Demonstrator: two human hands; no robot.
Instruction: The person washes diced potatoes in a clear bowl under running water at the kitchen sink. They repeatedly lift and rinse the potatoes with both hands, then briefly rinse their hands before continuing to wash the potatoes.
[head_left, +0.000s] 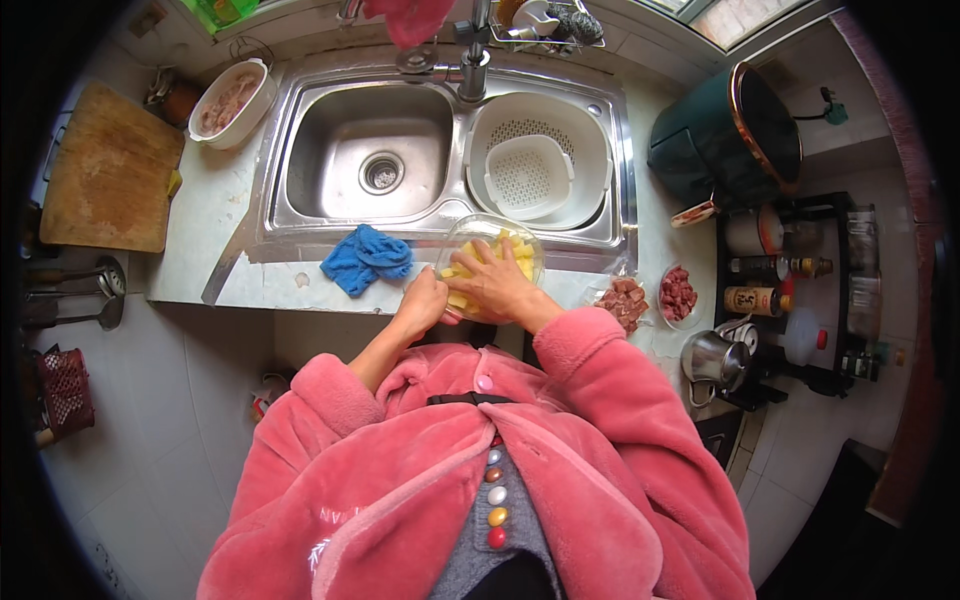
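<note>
A clear bowl (491, 225) of pale yellow cut pieces (523, 251), perhaps potato, stands at the counter's front edge, before the sink. My left hand (424, 300) grips the bowl's left rim. Fingers spread, my right hand (491, 281) rests on the yellow pieces inside; whether it holds any is hidden beneath the palm. Left of the bowl lies a crumpled blue cloth (367, 259). To the right, a clear bag or dish of cut meat (624, 303) sits beside a small bowl of redder meat pieces (678, 292).
Behind the bowl is a steel double sink (371, 150) with white colanders (529, 176) in its right basin. A white dish of raw meat (230, 105) and a wooden cutting board (112, 169) are at left. A green appliance (720, 135) and a steel kettle (712, 358) stand at right.
</note>
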